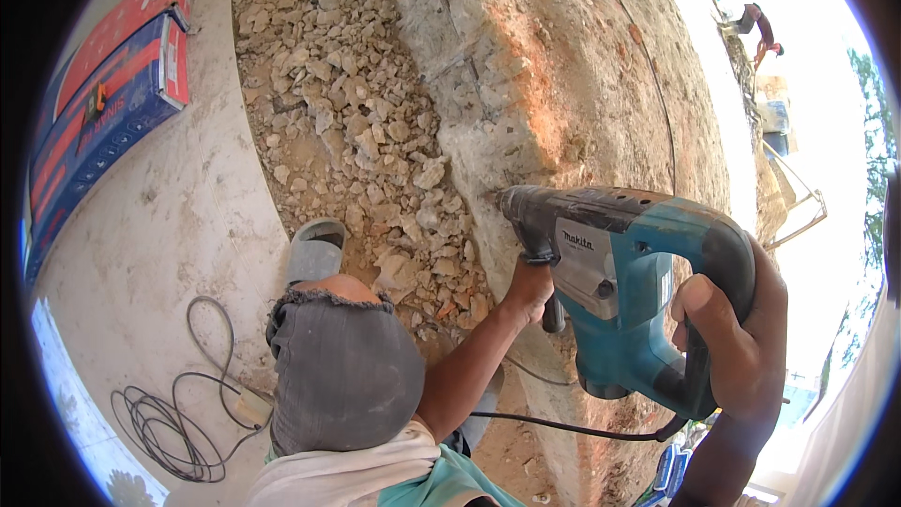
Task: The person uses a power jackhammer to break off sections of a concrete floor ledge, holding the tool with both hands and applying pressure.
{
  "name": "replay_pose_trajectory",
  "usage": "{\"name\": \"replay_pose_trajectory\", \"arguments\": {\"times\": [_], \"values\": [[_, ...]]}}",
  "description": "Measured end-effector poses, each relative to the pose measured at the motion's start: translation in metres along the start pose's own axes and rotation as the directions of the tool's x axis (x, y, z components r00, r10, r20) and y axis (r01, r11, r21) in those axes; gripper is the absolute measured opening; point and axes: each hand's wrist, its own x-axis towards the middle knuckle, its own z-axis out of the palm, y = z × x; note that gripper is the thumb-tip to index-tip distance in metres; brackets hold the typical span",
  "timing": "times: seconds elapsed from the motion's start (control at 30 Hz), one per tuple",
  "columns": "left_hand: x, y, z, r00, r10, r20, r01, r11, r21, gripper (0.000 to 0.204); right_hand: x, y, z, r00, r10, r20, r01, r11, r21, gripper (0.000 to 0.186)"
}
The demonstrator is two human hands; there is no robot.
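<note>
A teal and black demolition hammer (610, 272) lies across the right half of the view, its nose pointing left against the broken concrete edge (479, 122). Around its D-shaped rear handle my right hand (727, 338) is closed. My left hand (533, 289) grips the side handle near the nose, partly hidden behind the tool. I cannot make out the chisel bit. A black power cord (572, 430) runs left from the base of the rear handle.
Broken concrete rubble (347, 113) fills the strip beside my sandalled foot (317, 249). On the pale floor at left lie a coiled black cable (178, 432) and blue-red boxes (113, 113). A thin cable (648, 47) crosses the dirt. Another person (758, 30) bends over at far right.
</note>
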Motion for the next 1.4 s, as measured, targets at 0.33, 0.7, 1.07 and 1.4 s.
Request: {"name": "replay_pose_trajectory", "arguments": {"times": [0.33, 0.7, 1.07, 1.4], "values": [[-0.008, 0.002, -0.021, 1.000, 0.010, -0.005, -0.011, 0.994, -0.106, 0.039, 0.002, 0.001, 0.011, 0.999, 0.040, 0.036, -0.040, 0.999, 0.000, 0.048], [-0.009, 0.020, -0.014, 0.986, -0.061, -0.158, 0.074, 0.994, 0.078, 0.050, 0.017, 0.017, 0.008, 0.985, 0.149, 0.085, -0.153, 0.987, 0.043, 0.048], [0.001, 0.021, -0.034, 0.985, -0.096, -0.143, 0.114, 0.986, 0.124, 0.045, 0.032, 0.040, 0.017, 0.990, 0.105, 0.093, -0.118, 0.983, 0.139, 0.047], [0.001, -0.038, -0.077, 0.974, -0.033, -0.224, 0.029, 0.999, -0.019, 0.029, -0.027, 0.070, 0.035, 0.984, 0.053, 0.171, -0.086, 0.977, 0.195, 0.053]]}}
